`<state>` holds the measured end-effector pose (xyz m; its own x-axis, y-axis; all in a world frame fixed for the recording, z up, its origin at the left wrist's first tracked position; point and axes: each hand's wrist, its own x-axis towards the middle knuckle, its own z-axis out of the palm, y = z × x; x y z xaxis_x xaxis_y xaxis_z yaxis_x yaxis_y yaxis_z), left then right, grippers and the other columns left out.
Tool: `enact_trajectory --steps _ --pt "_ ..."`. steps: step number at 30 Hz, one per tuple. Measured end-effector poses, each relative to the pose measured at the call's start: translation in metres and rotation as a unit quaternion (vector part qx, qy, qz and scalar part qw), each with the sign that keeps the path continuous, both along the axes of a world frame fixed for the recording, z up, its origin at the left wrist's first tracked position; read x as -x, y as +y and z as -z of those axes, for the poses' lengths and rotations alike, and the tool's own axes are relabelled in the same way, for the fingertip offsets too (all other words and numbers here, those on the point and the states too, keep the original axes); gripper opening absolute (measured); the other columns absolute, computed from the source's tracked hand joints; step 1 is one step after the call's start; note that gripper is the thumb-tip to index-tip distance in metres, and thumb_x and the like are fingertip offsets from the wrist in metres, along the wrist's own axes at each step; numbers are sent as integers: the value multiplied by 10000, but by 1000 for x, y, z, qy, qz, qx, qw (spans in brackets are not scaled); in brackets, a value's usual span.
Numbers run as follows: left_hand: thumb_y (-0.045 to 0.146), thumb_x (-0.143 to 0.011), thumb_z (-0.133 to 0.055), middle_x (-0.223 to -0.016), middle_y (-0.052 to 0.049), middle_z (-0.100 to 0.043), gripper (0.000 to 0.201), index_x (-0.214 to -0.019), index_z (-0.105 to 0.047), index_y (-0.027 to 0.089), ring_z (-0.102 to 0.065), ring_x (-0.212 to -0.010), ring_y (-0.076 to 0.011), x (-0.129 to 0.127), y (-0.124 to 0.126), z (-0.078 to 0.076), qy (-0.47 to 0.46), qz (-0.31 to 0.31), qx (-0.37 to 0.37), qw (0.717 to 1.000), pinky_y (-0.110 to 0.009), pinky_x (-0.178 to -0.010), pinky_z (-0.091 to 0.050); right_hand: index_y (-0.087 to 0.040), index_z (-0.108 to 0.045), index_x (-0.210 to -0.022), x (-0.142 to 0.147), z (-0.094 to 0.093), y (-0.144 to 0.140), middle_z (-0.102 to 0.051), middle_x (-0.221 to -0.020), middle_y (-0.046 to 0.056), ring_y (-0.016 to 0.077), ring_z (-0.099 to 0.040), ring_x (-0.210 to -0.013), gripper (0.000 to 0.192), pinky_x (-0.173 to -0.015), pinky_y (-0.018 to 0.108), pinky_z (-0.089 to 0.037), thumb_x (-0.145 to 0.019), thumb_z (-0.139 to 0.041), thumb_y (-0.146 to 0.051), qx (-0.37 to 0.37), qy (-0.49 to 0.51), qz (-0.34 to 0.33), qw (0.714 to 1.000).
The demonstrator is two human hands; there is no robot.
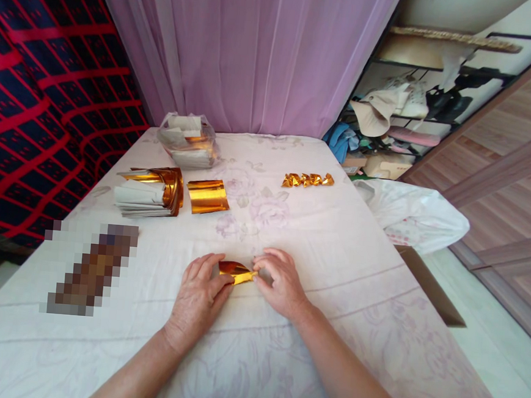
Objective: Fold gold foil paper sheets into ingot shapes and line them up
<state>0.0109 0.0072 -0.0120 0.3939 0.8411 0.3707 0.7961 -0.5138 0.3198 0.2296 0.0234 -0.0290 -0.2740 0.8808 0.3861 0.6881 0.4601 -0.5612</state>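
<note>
Between my hands, near the front of the cloth-covered table, is a sheet of gold foil paper (237,273), partly rolled or folded. My left hand (201,287) grips its left part, thumb in front and fingers behind. The fingers of my right hand (281,281) pinch its narrowed right end. Farther back on the left lies a flat gold foil sheet (208,196). Beside it is a bent stack of gold foil sheets (149,193) with pale backs. Several twisted gold foil pieces (308,179) lie in a row at the back right.
A clear plastic bag (188,142) of more sheets stands at the table's back left. A pixelated patch (94,270) hides something on the left. The flowered tablecloth (349,242) covers the table. To the right are a white bag (416,214), a shelf with a cap (377,113), and a cardboard piece (428,285).
</note>
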Motion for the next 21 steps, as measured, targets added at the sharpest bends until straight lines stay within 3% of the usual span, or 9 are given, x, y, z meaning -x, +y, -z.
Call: enact_trajectory --steps 5,8,11,16,18,21 --pt "216 -901 -588 -1343 -109 -544 123 -920 -708 236 -483 -1250 -339 1 1 5 0 12 -24 1000 -555 -1002 -441 -218 -618 -1052 1 2 -2 -702 -891 28 219 -606 -901 317 -871 389 -429 -763 -631 -87 -9 6 6 1000" --pt "200 -884 -591 -1310 -125 -575 105 -978 -640 205 -525 -1214 -321 2 1 8 -21 7 -26 999 -546 -1013 -433 -225 -631 -1015 0 2 -1 -694 -838 20 210 -608 -846 243 -834 379 -432 -809 -607 -99 -15 -1 -12 1000" --pt "207 -866 -602 -1274 -138 -602 231 -1092 -555 188 -567 -1159 -299 3 0 11 -56 -15 -19 998 -524 -1005 -442 -221 -641 -901 -2 1 -1 -681 -814 32 198 -613 -794 106 -789 363 -448 -874 -571 -147 -33 -9 -38 999" --pt "307 -872 -635 -1171 -121 -659 543 -1349 -412 176 -607 -1080 -281 8 3 16 -108 -42 10 993 -486 -941 -482 -217 -630 -938 -1 -2 -4 -688 -857 42 183 -644 -814 124 -748 316 -496 -920 -522 -161 -30 38 -53 997" --pt "329 -887 -626 -1128 -94 -683 488 -1324 -451 200 -620 -1055 -265 10 6 16 -124 -30 24 992 -469 -929 -486 -217 -627 -949 0 -6 -6 -686 -865 41 172 -654 -819 131 -732 292 -512 -930 -510 -162 -18 67 -52 996" --pt "350 -895 -623 -1125 -79 -688 228 -1082 -603 223 -619 -1067 -255 12 7 11 -152 -3 10 988 -448 -937 -476 -222 -626 -943 3 -13 -9 -685 -864 37 164 -660 -819 119 -725 278 -525 -928 -519 -170 -11 113 -42 993"
